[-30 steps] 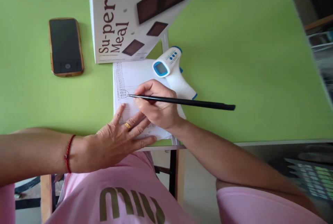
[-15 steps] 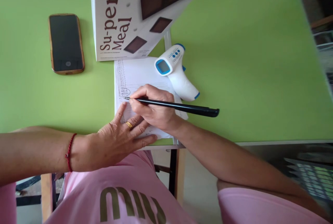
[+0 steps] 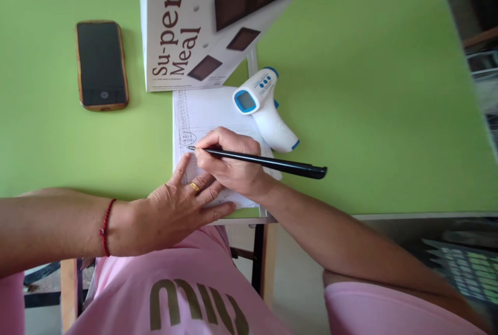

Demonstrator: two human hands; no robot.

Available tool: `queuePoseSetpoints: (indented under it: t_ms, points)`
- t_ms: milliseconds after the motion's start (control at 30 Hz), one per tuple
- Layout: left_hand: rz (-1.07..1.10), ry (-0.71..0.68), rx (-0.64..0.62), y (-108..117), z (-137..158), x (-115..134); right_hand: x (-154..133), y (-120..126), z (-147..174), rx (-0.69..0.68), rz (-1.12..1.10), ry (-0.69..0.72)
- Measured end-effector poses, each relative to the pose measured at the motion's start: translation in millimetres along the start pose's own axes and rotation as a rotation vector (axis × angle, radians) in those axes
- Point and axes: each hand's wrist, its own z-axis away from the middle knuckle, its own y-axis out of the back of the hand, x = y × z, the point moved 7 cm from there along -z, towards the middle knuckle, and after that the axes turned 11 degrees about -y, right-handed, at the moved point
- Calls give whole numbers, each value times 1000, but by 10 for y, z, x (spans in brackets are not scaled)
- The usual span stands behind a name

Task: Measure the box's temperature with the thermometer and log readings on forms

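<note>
Gripped in my right hand (image 3: 233, 161) is a black pen (image 3: 280, 163), its tip at the drawn marks near the left side of a white sheet of paper (image 3: 213, 107). Rows of small dark marks and an oval outline show along that side. My left hand (image 3: 187, 203) lies with fingers spread over the lower part of the paper, a gold ring on one finger. Part of the sheet is hidden under both hands. A white and blue infrared thermometer (image 3: 272, 127) rests on the paper's right side, just beyond my right hand.
A white and brown box (image 3: 167, 39) printed "Su-per Meal" stands behind the paper. To its left lies a phone (image 3: 101, 65) in a brown case. The green table (image 3: 369, 107) has its near edge close to my body. Shelving with items is at the right.
The whole view has shifted slightly, with the box and phone appearing a little farther right. Both hands hold nearly the same pose, and the pen tip stays by the oval.
</note>
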Motion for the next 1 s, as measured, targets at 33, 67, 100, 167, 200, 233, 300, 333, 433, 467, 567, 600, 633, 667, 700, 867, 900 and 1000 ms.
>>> queuePoseSetpoints:
  t_ms: [33, 67, 100, 167, 200, 233, 300, 333, 433, 467, 567, 600, 633, 667, 700, 867, 900, 1000]
  points:
    - [1, -1, 2, 1, 1, 2, -3, 1, 1, 0, -2, 7]
    - [1, -2, 2, 1, 3, 3, -5, 1, 2, -1, -2, 11]
    - [2, -1, 5, 3, 5, 3, -3, 2, 2, -1, 1, 12]
    - [3, 1, 17, 9, 7, 4, 7, 3, 1, -1, 13, 5]
    - [2, 3, 25, 12, 8, 3, 14, 3, 1, -3, 18, 1]
    - [1, 5, 30, 12, 8, 2, 19, -1, 0, -9, 22, 0]
    - [-3, 5, 28, 4, 6, 2, 30, -2, 0, -9, 26, -1]
    - [-4, 4, 25, -4, 4, 2, 34, 3, -1, 0, 27, -2]
    - [-7, -1, 25, -19, -4, 3, 38, 27, -4, 50, 33, -13]
    - [-7, 0, 29, -21, -5, 2, 34, 32, -5, 63, 38, -17]
    - [-3, 3, 32, -30, -7, 2, 5, 35, -6, 75, 43, -5]
    - [-1, 4, 31, -31, -6, 3, -7, 36, -6, 73, 36, 5]
    - [0, 4, 31, -31, -5, 4, -16, 35, -6, 68, 26, 16]
    - [2, 5, 33, -27, -4, 3, -20, 34, -7, 61, 17, 22]
    - [3, 5, 37, -22, -3, 4, -19, 31, -8, 51, 10, 25]
    - [-2, -1, 27, -16, -4, 7, 10, 19, -5, 19, 17, 18]
    - [-4, -1, 18, -22, -5, 7, 11, 20, -2, 19, 15, 20]
    - [-11, 0, 11, -26, -5, 3, -1, 26, 6, 27, 4, 35]
